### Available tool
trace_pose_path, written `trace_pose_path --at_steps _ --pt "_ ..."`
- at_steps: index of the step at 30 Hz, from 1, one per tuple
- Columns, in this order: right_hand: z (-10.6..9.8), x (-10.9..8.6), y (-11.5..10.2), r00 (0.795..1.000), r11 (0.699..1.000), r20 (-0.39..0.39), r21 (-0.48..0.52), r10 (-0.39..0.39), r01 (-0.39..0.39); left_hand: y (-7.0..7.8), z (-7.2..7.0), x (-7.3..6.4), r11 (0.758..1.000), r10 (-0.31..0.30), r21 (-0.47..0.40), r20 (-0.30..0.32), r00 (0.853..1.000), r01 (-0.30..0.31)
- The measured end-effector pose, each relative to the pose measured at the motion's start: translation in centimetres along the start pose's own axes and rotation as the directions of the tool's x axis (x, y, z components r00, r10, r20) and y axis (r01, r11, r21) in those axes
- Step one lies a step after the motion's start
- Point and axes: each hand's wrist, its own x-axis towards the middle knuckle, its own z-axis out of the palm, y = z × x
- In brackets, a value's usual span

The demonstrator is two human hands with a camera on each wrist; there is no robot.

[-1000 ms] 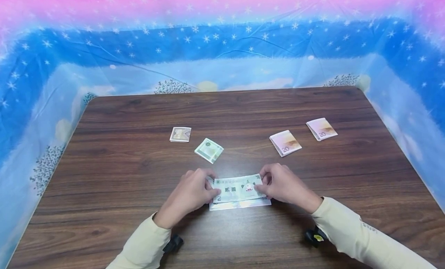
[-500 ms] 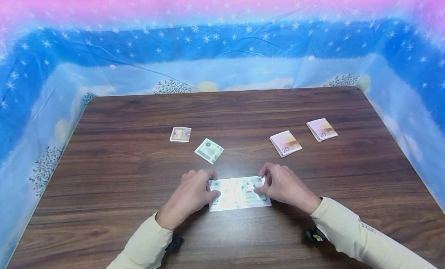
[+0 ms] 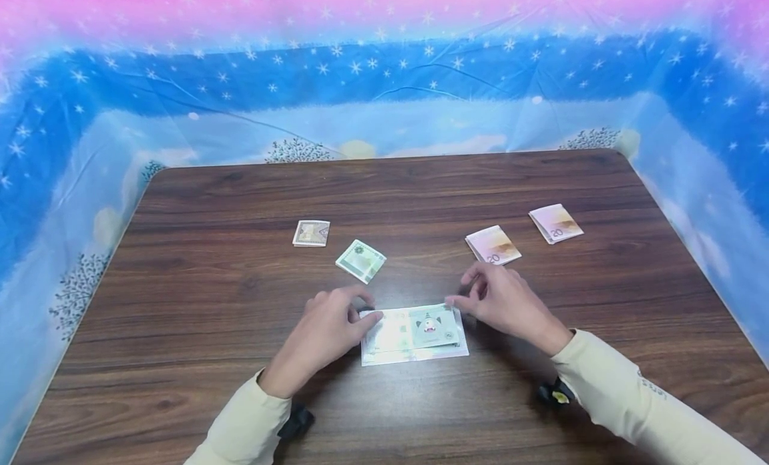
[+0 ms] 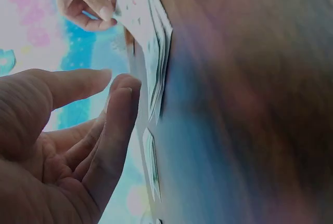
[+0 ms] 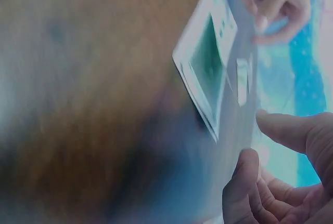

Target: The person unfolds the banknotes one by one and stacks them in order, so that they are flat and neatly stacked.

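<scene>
A pale green banknote (image 3: pixel 434 328) lies flat on a slightly larger pale note (image 3: pixel 414 359) in front of me, glare whitening its left half. My left hand (image 3: pixel 324 331) hovers at the left end, thumb over the note's corner. In the left wrist view its thumb and forefinger stand apart with nothing between them. My right hand (image 3: pixel 507 301) is off the upper right corner, thumb tip close to it. The right wrist view shows that hand's thumb and fingers spread, holding nothing. Beyond the stack lies a folded green note (image 3: pixel 361 261).
A small folded brownish note (image 3: pixel 311 233) lies further back left. Two folded notes marked 20, the nearer (image 3: pixel 492 243) and the farther (image 3: pixel 556 223), sit at the right. All rest on a dark wooden table (image 3: pixel 210 285), with a snowflake-patterned cloth (image 3: pixel 384 71) behind.
The green note has gone from raised between both hands to flat on the larger note. My right hand has released it and moved right and away from me; the left has loosened.
</scene>
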Motion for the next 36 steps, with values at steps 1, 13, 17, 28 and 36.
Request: trace_pose_path --at_steps 1,13,17,28,36 --pt "-0.4 0.2 0.2 1.000 1.000 -0.015 -0.002 0.007 -0.007 -0.1 -0.1 0.0 1.000 -0.006 -0.017 -0.001 1.000 0.006" --pt "-4.3 2.6 4.7 0.980 0.988 -0.153 -0.058 0.131 -0.141 -0.4 -0.7 -0.1 0.991 -0.044 -0.129 0.032 0.999 0.047" --pt "-4.7 3.3 5.9 0.973 0.977 -0.139 -0.077 0.185 -0.197 -0.5 -0.7 -0.1 0.990 -0.049 -0.131 0.036 0.998 0.054" --pt "-4.3 4.5 6.6 0.974 0.971 -0.124 -0.123 0.191 -0.207 -0.5 -1.0 -0.3 0.984 -0.084 -0.155 0.039 0.996 0.089" --pt "-3.7 4.8 5.9 0.968 0.964 -0.097 -0.115 0.230 -0.240 -0.6 -1.0 -0.3 0.982 -0.063 -0.174 0.045 0.997 0.069"
